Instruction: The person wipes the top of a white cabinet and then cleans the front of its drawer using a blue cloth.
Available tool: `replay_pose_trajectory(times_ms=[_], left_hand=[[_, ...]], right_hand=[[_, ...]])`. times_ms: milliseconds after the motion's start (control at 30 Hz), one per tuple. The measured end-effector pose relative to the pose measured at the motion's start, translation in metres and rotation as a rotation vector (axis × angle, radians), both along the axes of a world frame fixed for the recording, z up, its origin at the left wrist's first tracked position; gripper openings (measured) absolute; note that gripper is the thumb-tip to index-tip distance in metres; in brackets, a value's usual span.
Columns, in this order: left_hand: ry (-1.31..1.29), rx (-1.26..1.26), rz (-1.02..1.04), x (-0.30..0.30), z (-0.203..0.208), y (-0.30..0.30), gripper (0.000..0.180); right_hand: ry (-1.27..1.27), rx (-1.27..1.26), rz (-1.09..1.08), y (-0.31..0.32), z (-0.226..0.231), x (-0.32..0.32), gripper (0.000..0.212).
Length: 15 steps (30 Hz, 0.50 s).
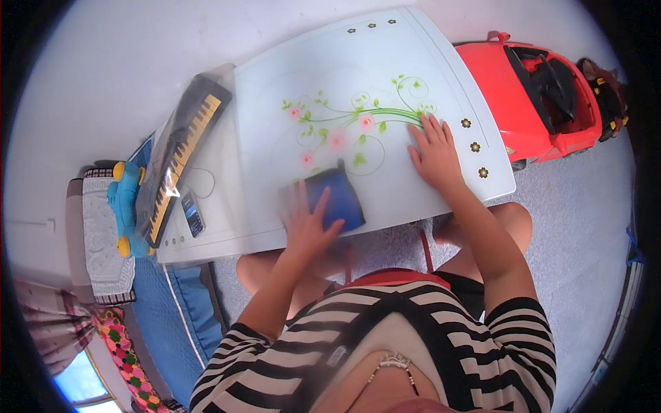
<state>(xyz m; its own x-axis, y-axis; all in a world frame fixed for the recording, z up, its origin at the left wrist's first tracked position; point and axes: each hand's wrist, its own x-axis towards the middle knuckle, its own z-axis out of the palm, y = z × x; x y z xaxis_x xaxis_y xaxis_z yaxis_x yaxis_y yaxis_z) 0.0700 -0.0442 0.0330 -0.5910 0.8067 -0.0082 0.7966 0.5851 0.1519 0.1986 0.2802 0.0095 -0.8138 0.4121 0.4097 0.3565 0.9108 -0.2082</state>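
Observation:
My left hand [310,220] rests with spread fingers on a flat blue square piece with a dark border [348,203], perhaps a cloth or a pouch. It lies near the front edge of a white glossy table [275,82] printed with green vines and pink flowers. The fingers are slightly blurred and do not wrap around the blue piece. Farther right, my right hand [437,158] lies flat on the tabletop with its fingers apart, by the end of the green stems. Nothing is in that hand.
At the table's left lie a toy keyboard [186,155] in clear plastic and a dark phone [193,215]. A red toy car [509,103] stands beyond the right edge. Beside a blue-covered bed [155,303] is a turquoise and yellow toy [127,206].

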Motion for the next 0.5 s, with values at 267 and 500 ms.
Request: replay_pose_trajectory(times_ms=[267, 500], left_hand=[[0.215, 0.065, 0.011, -0.106, -0.025, 0.088, 0.076], [0.177, -0.002, 0.15, -0.2, -0.028, 0.194, 0.08]], right_hand=[[-0.014, -0.034, 0.0, 0.0, 0.001, -0.001, 0.043], [-0.036, -0.058, 0.01, -0.001, 0.007, -0.002, 0.043]])
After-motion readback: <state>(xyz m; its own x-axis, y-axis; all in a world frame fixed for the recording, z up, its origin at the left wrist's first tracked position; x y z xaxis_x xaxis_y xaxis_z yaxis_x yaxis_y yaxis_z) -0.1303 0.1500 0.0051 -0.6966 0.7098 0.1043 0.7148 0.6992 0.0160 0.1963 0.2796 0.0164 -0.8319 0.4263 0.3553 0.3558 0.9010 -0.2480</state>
